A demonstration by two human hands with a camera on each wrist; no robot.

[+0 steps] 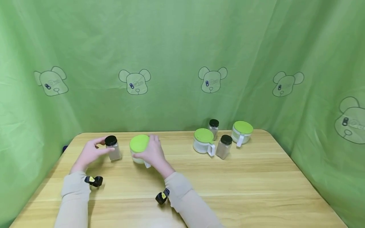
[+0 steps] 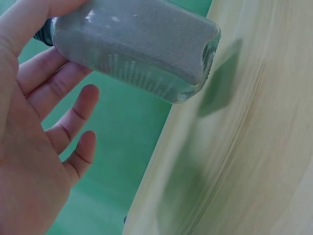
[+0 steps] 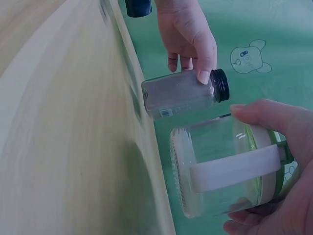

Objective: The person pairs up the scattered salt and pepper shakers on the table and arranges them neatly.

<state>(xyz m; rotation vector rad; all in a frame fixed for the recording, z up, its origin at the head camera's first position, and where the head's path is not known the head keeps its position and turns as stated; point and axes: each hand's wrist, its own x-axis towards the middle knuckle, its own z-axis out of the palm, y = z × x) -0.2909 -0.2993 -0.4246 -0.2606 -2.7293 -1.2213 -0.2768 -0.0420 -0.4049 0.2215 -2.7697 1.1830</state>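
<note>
Left hand (image 1: pixel 92 152) pinched the black-capped jar (image 1: pixel 115 154) near its top, long axis running down from the grip, while the right hand (image 1: pixel 153 154) held the green-lidded pot (image 1: pixel 138 143) just rightward.

Head: rear black-capped jar (image 1: pixel 214 129) part-hidden behind green-lidded pot (image 1: pixel 201 146); rightmost cartoon print (image 1: pixel 353 125) cropped | Left wrist: lettering (image 2: pixel 113 63) blurred on held jar (image 2: pixel 142 39) | Right wrist: right hand (image 3: pixel 293 205) cropped

The jars (image 2: pixel 139 46) look like glossy glass; the tabletop (image 1: pixel 245 183), smooth wood.
</note>
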